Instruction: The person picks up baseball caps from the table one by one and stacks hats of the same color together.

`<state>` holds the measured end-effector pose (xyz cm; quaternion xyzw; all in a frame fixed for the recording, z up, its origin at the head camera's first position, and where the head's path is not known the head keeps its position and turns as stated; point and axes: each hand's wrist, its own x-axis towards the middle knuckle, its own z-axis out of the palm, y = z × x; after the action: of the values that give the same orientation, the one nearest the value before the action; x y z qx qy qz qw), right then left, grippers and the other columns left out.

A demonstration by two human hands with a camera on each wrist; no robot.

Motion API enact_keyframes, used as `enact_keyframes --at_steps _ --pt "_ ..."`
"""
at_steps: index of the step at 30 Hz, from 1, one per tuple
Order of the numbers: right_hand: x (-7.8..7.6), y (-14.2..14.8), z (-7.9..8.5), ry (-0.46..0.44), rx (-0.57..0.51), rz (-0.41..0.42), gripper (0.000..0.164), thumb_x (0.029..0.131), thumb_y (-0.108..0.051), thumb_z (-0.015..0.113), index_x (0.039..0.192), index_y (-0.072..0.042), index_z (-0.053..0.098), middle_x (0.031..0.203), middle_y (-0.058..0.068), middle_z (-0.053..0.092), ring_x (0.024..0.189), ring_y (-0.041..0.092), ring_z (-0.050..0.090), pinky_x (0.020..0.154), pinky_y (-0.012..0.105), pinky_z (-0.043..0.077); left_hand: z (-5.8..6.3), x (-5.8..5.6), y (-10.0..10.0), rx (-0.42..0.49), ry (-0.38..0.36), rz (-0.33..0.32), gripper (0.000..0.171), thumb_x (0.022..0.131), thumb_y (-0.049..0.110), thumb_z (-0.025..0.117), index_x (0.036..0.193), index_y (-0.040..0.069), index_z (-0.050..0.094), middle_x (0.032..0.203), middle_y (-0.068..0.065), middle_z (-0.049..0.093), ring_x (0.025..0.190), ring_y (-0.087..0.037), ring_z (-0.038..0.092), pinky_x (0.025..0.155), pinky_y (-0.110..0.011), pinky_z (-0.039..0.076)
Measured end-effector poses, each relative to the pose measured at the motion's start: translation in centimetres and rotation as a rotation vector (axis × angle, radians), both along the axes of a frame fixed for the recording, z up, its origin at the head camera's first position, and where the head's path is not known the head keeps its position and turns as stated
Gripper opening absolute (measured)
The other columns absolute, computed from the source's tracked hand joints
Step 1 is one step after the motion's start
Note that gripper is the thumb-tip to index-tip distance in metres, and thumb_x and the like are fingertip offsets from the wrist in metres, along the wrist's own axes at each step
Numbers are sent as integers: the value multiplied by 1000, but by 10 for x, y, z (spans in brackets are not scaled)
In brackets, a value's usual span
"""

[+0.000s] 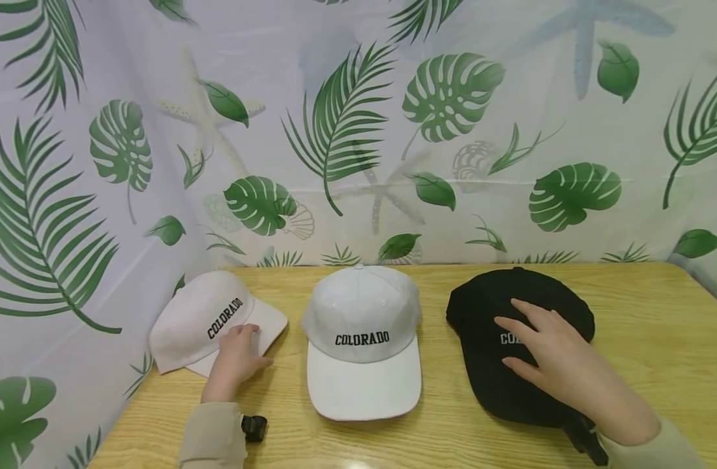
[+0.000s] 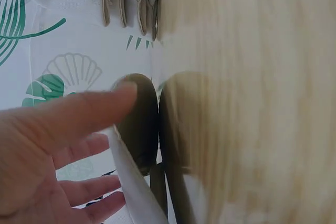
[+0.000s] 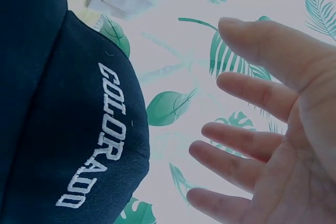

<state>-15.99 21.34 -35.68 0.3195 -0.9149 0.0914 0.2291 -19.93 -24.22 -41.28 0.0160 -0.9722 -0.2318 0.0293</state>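
Observation:
My left hand [image 1: 236,361] is over the brim of a white cap [image 1: 197,319] lettered COLORADO, turned at an angle on the left. In the left wrist view, its thumb extends in front of the white brim edge [image 2: 135,182], with the fingers reaching toward that edge from behind. On the right sits a black cap [image 1: 482,365] with white COLORADO lettering. My right hand [image 1: 560,358] is spread above its front, hiding part of the word in the head view. The right wrist view shows the fingers apart, beside the black crown [image 3: 105,129].
Between the hands a white COLORADO cap [image 1: 364,384] faces forward; the left wrist view shows several stacked brim edges [image 2: 123,9] there. A dark rounded shape [image 2: 139,124] stands by the left brim. Leaf-printed cloth [image 1: 358,150] backs the wooden table [image 1: 646,326].

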Motion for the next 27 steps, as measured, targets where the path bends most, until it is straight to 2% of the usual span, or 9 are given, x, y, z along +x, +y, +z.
enact_keyframes --at_steps 8,12,15,18,21,24,27 --pt "2 -1 1 -11 4 1 56 60 -19 79 109 -4 58 116 26 48 103 39 46 80 58 36 -2 0 -3 -59 4 23 52 71 9 68 117 -7 48 119 -28 40 107 -47 33 83 -53 35" --pt "3 -2 2 -12 -3 6 55 61 -19 79 109 -3 58 115 26 48 103 38 47 81 58 36 1 1 -2 -117 18 19 47 73 7 61 117 -7 49 118 -25 44 104 -46 37 82 -52 36" --pt "3 -3 3 -5 -13 16 55 60 -18 79 109 -3 58 115 26 48 102 38 47 80 57 36 6 3 0 -171 55 19 42 78 6 56 117 -6 49 118 -24 47 103 -45 40 83 -52 36" --pt "3 -3 4 4 -21 24 55 60 -17 79 108 -3 58 114 26 49 102 38 48 80 57 36 11 6 2 -201 123 45 37 84 7 51 119 -5 49 119 -23 48 103 -45 41 83 -52 37" --pt "4 -4 4 11 -29 34 55 59 -16 79 108 -3 59 114 25 49 102 37 48 80 57 36 17 7 4 -192 217 100 33 88 8 46 119 -3 50 117 -21 51 101 -43 45 79 -52 40" --pt "4 -5 5 14 -37 45 54 59 -16 79 107 -3 59 114 25 50 102 37 48 80 57 37 22 9 6 -162 331 154 27 91 8 43 114 -1 54 106 -19 58 93 -40 51 70 -51 44" --pt "5 -7 5 21 -46 60 54 59 -14 79 107 -3 59 114 25 50 102 37 49 80 55 38 27 10 7 -112 440 180 22 91 5 45 109 0 57 94 -20 61 82 -38 56 61 -50 45"
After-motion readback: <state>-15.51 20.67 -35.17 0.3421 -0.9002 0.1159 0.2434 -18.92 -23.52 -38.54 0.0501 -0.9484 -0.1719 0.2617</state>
